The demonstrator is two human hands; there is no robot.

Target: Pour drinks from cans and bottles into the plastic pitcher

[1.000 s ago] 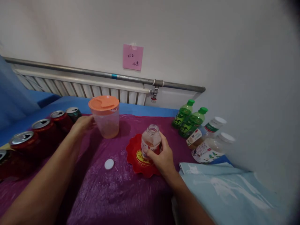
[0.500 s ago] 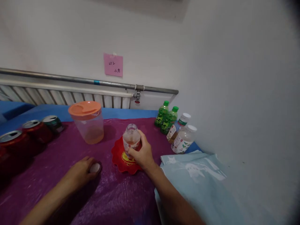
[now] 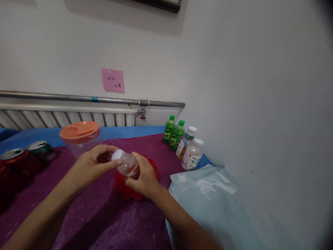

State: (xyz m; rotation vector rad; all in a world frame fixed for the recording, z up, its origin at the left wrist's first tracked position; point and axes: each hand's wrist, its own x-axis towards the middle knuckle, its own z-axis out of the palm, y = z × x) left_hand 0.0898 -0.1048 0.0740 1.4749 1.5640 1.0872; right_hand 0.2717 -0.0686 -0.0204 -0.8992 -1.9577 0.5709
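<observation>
My right hand (image 3: 144, 176) is wrapped round a small clear bottle (image 3: 128, 164) with a printed label. The bottle leans to the left above a red scalloped plate (image 3: 124, 189). A white cap (image 3: 118, 158) sits over the bottle's mouth, pinched by the thumb and fingers of my left hand (image 3: 91, 166). Whether the cap is threaded on, I cannot tell. Just behind my left hand stands a clear pitcher (image 3: 78, 148) with an orange lid (image 3: 80, 131), partly hidden by that hand.
Two green bottles (image 3: 177, 136) and two white-capped bottles (image 3: 192, 155) stand at the right by the wall. A light blue cloth (image 3: 208, 205) lies in front of them. Several drink cans (image 3: 41, 151) are at the left on the purple sheet (image 3: 109, 225).
My left hand has lifted the white cap from the purple sheet and brought it onto the bottle's mouth. The bottle has risen and tilted left. The view has shifted rightward.
</observation>
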